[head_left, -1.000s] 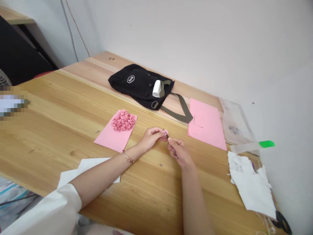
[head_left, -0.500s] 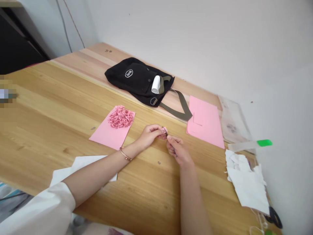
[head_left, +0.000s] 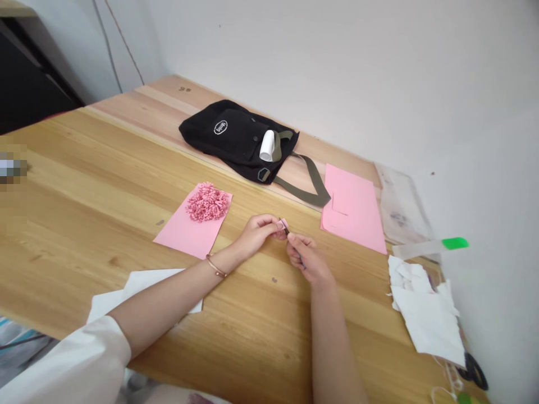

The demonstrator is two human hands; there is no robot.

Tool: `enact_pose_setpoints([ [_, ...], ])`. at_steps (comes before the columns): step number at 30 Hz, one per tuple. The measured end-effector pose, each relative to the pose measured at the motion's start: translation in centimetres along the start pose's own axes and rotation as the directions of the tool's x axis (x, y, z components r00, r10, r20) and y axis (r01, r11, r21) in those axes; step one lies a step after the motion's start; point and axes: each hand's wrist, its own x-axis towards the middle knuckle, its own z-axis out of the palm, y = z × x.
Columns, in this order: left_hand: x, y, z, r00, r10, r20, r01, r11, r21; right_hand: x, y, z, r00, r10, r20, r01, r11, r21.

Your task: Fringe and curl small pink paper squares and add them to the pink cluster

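Observation:
Between the fingertips of my left hand is a small piece of pink paper, pinched. My right hand is closed around a small pair of scissors, and their dark blades meet the paper. My fingers hide most of the handles. To the left of my hands lies a pink sheet, with a heap of curly pink paper pieces at its far end.
A black tote bag lies at the back with a white roll on it. Pink sheets lie to its right. White papers, black-handled scissors and a green-ended strip line the right edge. More white paper is under my left forearm.
Both hands stay in nearly the same place, with the scissors still at the pink paper. The view has shifted very slightly.

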Motion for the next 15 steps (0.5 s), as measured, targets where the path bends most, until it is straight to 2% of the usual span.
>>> enact_pose_setpoints([
  [15, -0.04, 0.14, 0.07, 1.000, 0.001, 0.003, -0.001, 1.000, -0.009, -0.09, -0.11, 0.00, 1.000, -0.003, 0.008, 0.003, 1.000, -0.008],
])
